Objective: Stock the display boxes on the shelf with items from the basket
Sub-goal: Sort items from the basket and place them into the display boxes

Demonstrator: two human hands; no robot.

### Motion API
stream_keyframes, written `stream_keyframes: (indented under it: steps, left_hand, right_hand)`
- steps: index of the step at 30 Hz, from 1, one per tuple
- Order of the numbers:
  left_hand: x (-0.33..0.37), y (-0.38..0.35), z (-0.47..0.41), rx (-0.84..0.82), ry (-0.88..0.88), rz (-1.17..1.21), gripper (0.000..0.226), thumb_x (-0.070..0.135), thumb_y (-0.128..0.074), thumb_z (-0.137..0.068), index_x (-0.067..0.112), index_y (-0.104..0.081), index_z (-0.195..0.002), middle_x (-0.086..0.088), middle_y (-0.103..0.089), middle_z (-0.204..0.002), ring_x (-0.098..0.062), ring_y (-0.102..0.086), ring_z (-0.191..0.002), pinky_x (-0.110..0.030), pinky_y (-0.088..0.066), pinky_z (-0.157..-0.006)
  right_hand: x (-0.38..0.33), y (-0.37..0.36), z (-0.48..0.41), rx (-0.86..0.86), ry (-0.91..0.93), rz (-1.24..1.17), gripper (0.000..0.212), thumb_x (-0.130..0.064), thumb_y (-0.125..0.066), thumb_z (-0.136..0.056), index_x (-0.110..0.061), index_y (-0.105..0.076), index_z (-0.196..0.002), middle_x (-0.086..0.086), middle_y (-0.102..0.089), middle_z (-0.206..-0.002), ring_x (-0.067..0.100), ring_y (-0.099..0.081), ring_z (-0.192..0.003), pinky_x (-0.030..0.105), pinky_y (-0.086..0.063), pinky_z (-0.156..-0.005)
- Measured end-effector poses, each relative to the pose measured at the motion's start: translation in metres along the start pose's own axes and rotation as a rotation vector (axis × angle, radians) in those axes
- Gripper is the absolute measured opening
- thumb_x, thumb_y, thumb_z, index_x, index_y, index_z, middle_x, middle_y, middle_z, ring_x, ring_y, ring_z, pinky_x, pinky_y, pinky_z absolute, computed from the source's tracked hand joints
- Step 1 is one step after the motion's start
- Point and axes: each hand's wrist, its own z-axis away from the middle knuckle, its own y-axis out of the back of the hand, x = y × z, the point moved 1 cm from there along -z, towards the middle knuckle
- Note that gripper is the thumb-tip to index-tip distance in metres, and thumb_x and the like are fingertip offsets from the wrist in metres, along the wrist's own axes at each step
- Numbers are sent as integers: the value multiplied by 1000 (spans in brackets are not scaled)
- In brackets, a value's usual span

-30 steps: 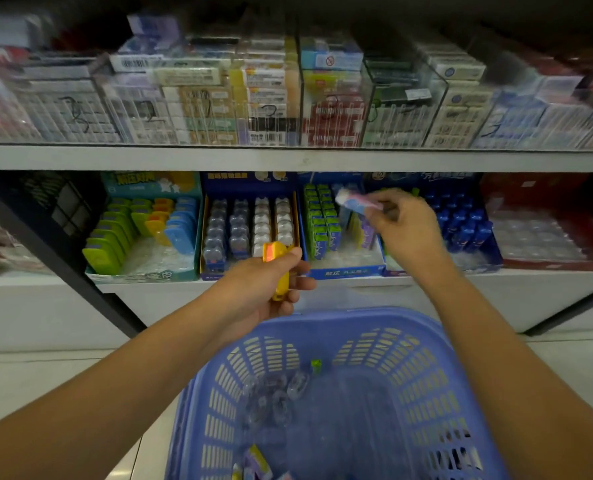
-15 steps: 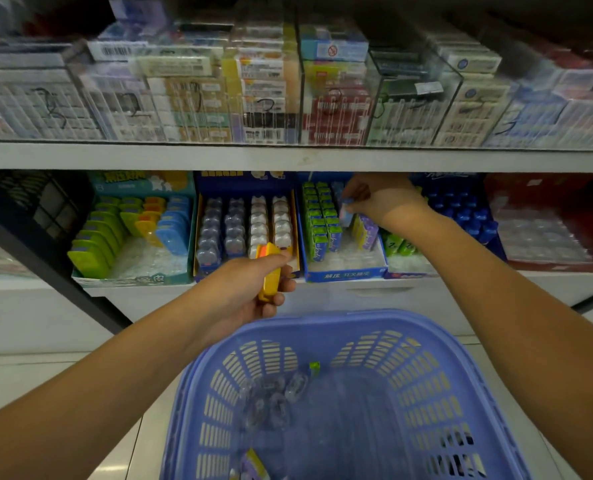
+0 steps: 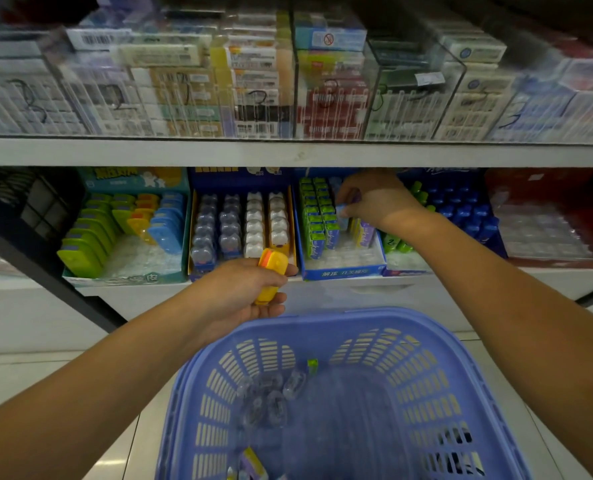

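Fingers of the right hand pinch a small pale blue item inside the blue display box on the lower shelf, between its green rows and purple packs. The left hand is curled round a yellow item, just above the far rim of the basket, where clear items lie on the bottom.
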Motion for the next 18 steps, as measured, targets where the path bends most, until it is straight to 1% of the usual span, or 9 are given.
stream_keyframes:
  steps: [5,8,10,12,14,15,16,17,18]
  left_hand:
    - [0,1,0,-8,-7,18,17,4,-51,-94,11,-67,-95,-4,-65,-99,-18,-59,-77,-25,-54,-63]
    - [1,1,1,-7,-10,37,16,3,-51,-95,10,-66,-97,-6,-65,-105,-19,-62,-78,-26,-56,-65]
    - [1,-1,4,-21,-16,64,17,-1,-52,-93,8,-64,-101,-7,-65,-103,-20,-65,-81,-25,-59,-67]
    - [1,0,9,-46,-36,90,19,-5,-51,-92,4,-61,-106,-8,-66,-95,-20,-67,-83,-24,-59,-69]
    - [2,3,15,-60,-64,89,19,-5,-50,-92,2,-59,-107,-8,-69,-94,-18,-68,-87,-23,-58,-72]
    - [3,5,17,-63,-76,97,17,-3,-50,-93,2,-60,-106,-8,-70,-95,-17,-69,-89,-23,-59,-72]
    - [5,8,19,-58,-86,115,15,2,-51,-95,3,-62,-105,-8,-71,-98,-18,-69,-91,-24,-59,-72]
    - [6,11,21,-47,-93,138,15,8,-51,-96,6,-63,-104,-8,-71,-99,-18,-68,-92,-25,-59,-71]
    - [7,16,24,-32,-102,156,14,14,-53,-96,9,-64,-103,-6,-70,-98,-18,-67,-89,-25,-58,-70]
  right_hand:
    - [1,0,1,27,-64,83,25,-18,-74,-79,-15,-72,-104,6,-64,-117,23,-59,-107,25,-45,-89]
    - [-7,0,-3,-30,-95,160,24,-19,-72,-82,-14,-72,-105,6,-64,-119,24,-59,-109,28,-47,-95]
    - [-12,3,-6,-78,-124,177,26,-18,-72,-82,-11,-70,-107,7,-65,-119,24,-59,-108,31,-48,-95]
    - [-15,7,-7,-118,-141,186,29,-17,-71,-82,-9,-68,-110,8,-63,-120,25,-59,-109,33,-48,-95]
    - [-17,10,-2,-152,-150,229,30,-19,-70,-83,-10,-66,-111,8,-62,-121,26,-58,-109,32,-48,-94]
    - [-19,10,4,-111,-144,233,27,-18,-67,-84,-10,-67,-109,8,-63,-118,25,-59,-107,29,-48,-92]
    - [-21,9,11,-17,-118,195,22,-17,-64,-85,-9,-67,-106,8,-65,-114,25,-59,-103,27,-48,-88]
    - [-25,5,21,103,-100,79,18,-16,-63,-86,-8,-68,-101,8,-67,-107,24,-61,-98,28,-48,-85]
    - [-32,-1,34,218,-83,-120,13,-15,-64,-86,-9,-68,-96,7,-68,-98,22,-62,-92,29,-49,-82]
